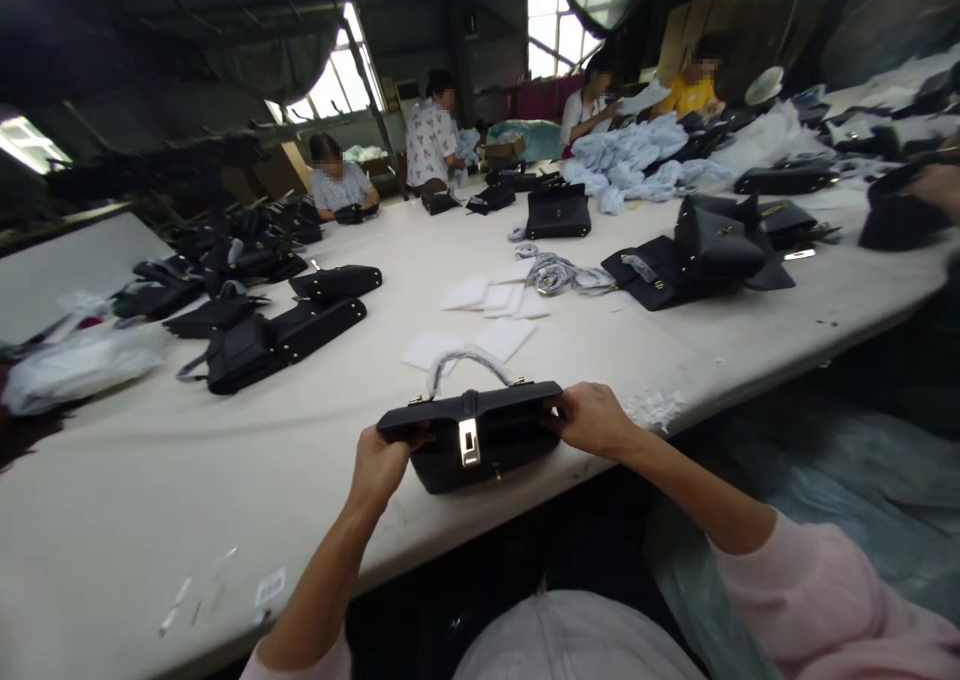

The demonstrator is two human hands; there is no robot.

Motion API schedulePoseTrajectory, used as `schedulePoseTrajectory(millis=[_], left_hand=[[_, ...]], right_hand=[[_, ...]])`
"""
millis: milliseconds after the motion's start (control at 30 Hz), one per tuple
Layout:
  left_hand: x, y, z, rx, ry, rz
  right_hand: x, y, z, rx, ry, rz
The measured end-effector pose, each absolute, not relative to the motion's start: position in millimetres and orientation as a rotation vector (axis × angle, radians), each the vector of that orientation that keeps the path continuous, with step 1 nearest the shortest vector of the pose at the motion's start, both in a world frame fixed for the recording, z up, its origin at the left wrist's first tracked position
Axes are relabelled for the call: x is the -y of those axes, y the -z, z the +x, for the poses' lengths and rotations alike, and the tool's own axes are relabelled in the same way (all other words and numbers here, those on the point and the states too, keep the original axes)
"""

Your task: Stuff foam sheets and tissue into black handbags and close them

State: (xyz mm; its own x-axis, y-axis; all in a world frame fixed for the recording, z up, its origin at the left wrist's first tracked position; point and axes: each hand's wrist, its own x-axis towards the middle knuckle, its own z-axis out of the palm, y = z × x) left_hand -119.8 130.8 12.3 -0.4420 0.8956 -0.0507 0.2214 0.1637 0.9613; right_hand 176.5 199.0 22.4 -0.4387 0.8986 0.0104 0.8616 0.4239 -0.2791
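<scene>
A black handbag (439, 465) stands upright at the table's near edge, its front turned toward me. Its flap carries a gold metal clasp plate (469, 442), and the top handle (465, 352) is wrapped in clear plastic. My left hand (381, 465) grips the left end of the flap, with its fingertips tucked underneath. At the opposite end, my right hand (596, 420) pinches the flap's right corner between thumb and fingers. Flat white foam sheets (506, 338) lie just behind the bag.
Black bags (315, 325) lie in a heap on the left, with more black bags (712, 250) to the right. Coiled wrapped straps (553, 274) rest mid-table. White scraps (656, 408) lie near my right hand. Several people work along the far side beside crumpled pale wrapping (626, 155).
</scene>
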Motion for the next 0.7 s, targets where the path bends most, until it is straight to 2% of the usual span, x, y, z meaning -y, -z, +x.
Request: schedulePoseTrajectory(millis=[233, 433, 600, 700], left_hand=[[-130.9, -4.1, -116.9, -1.839, -1.340, 1.048], [-119.0, -0.1, -118.1, -1.803, -1.329, 0.979], [-119.1, 2.5, -115.3, -1.766, -1.393, 1.043], [-125.3, 5.1, -114.0, -1.783, -1.445, 0.981]], right_hand=[[-196.4, -19.1, 173.1, 2.406, -0.484, -1.666], [-181.3, -5.5, 182.2, 2.273, -0.468, -1.393], [-194.5, 14.5, 190.4, 1.952, -1.004, -0.827], [-201.5, 36.8, 186.0, 1.854, -1.226, -0.733]])
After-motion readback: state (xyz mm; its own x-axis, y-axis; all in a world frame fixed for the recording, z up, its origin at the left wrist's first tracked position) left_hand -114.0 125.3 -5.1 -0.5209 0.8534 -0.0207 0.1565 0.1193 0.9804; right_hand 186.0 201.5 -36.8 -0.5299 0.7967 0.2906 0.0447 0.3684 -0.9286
